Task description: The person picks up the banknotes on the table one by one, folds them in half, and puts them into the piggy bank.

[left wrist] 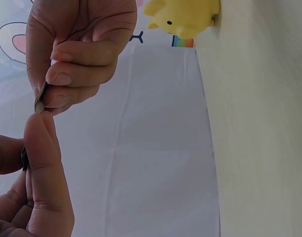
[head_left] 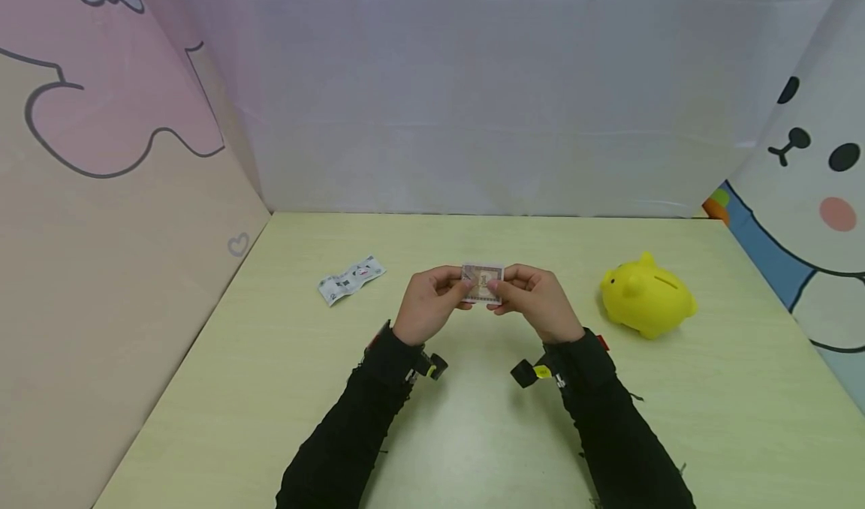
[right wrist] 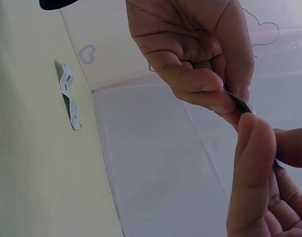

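Between both hands is a small folded banknote (head_left: 483, 282), brownish with a pale border, held above the table. My left hand (head_left: 430, 302) pinches its left side between thumb and fingers. On the right side, my right hand (head_left: 541, 299) grips it the same way. From the wrists only the thin edge of the banknote (left wrist: 40, 98) shows, the rest hidden by fingers. A second banknote (head_left: 351, 279), pale green-white and creased in a zigzag, lies on the table left of the hands. To their right stands a yellow piggy bank (head_left: 646, 296) with a slot on its back.
The pale wooden table (head_left: 270, 389) ends at a white cloth backdrop (head_left: 473, 103). Cartoon-printed panels rise at the left (head_left: 135, 216) and right (head_left: 797, 194). Both forearms wear dark sleeves with small wrist cameras.
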`<state>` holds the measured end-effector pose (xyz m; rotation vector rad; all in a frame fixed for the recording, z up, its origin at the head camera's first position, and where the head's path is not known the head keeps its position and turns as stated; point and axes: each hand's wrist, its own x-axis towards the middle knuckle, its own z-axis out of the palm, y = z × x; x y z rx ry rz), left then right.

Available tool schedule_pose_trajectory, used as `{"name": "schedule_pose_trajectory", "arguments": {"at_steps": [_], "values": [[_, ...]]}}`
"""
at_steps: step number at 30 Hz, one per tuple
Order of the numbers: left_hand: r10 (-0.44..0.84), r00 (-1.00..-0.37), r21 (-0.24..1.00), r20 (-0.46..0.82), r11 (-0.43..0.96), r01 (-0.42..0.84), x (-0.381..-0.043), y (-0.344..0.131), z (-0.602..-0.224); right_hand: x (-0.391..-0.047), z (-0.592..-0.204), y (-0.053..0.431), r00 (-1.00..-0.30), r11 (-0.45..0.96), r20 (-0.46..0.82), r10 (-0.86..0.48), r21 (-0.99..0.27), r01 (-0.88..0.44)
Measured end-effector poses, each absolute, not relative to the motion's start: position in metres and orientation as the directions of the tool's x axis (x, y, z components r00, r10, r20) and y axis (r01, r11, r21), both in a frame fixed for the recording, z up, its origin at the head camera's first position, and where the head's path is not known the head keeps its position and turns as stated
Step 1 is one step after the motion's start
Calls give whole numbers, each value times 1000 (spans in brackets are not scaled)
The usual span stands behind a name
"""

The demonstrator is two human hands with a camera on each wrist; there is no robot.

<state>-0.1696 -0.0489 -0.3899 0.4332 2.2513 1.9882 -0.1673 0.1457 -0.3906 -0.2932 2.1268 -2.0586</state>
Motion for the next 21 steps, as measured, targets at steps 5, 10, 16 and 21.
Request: {"name": "schedule_pose_trajectory", "arguments": {"at_steps": [5,10,16,21], "values": [[280,-954,983,110,112,146,-170,-49,-390,-168,-392,146,-970,30,7,-242,-999,-15],[283,-952,981,116,115,154,-170,-49,-390,-168,-392,145,-972,26,10,-234,-1000,-16],[292,-949,982,123,100,158,-168,-50,-389,-167,-392,144,-974,26,16,-224,-999,-23],[294,-949,984,116,93,149,-168,-50,-389,-167,-391,143,-976,30,21,-216,-999,-28]]}}
